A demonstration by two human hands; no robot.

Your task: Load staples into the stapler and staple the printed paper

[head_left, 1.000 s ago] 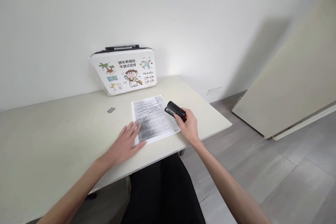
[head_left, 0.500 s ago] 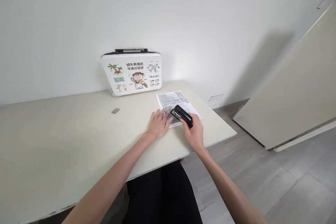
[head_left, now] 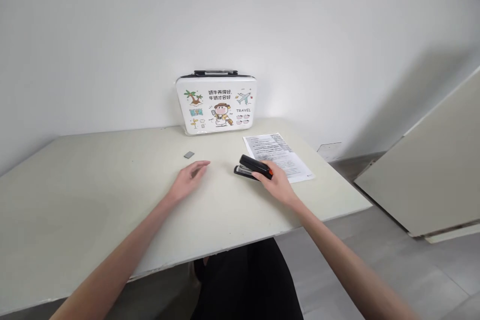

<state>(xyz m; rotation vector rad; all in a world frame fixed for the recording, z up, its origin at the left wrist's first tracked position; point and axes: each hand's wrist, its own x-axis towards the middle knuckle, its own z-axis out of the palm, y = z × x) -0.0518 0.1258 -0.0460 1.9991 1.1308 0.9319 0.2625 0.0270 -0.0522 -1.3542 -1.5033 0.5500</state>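
My right hand (head_left: 279,182) is wrapped around a black stapler (head_left: 255,166) with an orange part near its back end. The stapler's jaws are apart and point left, and it is over the near left edge of a printed sheet of paper (head_left: 277,152). My left hand (head_left: 189,179) is over the table, its fingers loosely bent and thumb apart, with nothing visible in it. Just beyond the left fingers lies a small flat grey piece (head_left: 189,155) that looks like a block of staples.
A white case (head_left: 219,105) with cartoon prints and a black handle stands against the wall at the back of the pale table (head_left: 112,185). The table's right edge is close past the paper. A pale slanted panel (head_left: 431,185) is on the floor at right.
My left hand has lifted off the paper and moved left towards the grey piece. The stapler in my right hand has shifted left off the paper's middle and turned. The view has swung left.
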